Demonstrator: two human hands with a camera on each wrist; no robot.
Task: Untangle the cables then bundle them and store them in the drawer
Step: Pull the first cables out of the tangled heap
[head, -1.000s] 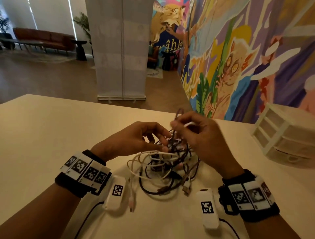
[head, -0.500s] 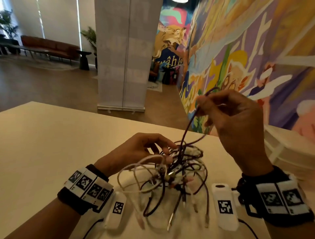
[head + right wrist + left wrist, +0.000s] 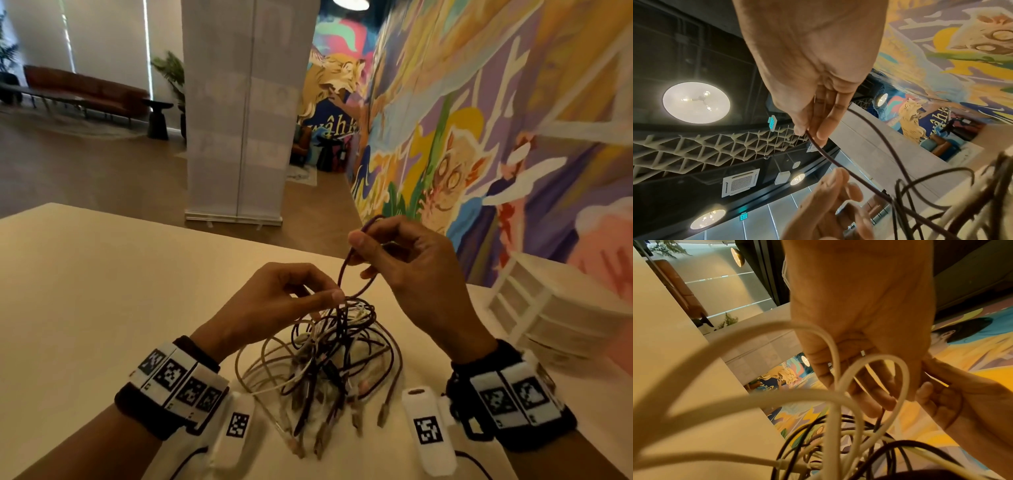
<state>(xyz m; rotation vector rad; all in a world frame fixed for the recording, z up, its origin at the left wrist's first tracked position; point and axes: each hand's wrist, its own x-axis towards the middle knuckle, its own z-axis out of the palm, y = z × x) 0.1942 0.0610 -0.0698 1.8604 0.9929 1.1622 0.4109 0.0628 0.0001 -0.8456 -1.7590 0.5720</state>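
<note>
Head view shows your right hand (image 3: 411,270) pinching a dark cable (image 3: 344,270) above the tangle (image 3: 329,356), lifted off the table (image 3: 102,274); your left hand (image 3: 274,301) pinches strands. Pulling harder may tighten knots.

Tangle of cables (image 3: 329,359) hangs over the near middle of the counter (image 3: 102,291), its plug ends dangling toward the near edge. Left hand (image 3: 274,301) sits at the tangle's upper left; right hand (image 3: 411,267) is above and to the right of it, one cable (image 3: 344,270) running up from the tangle into its pinch. Drawer unit (image 3: 548,315) stands on the counter at far right, well apart from the tangle, with the wall (image 3: 513,102) behind it.
</note>
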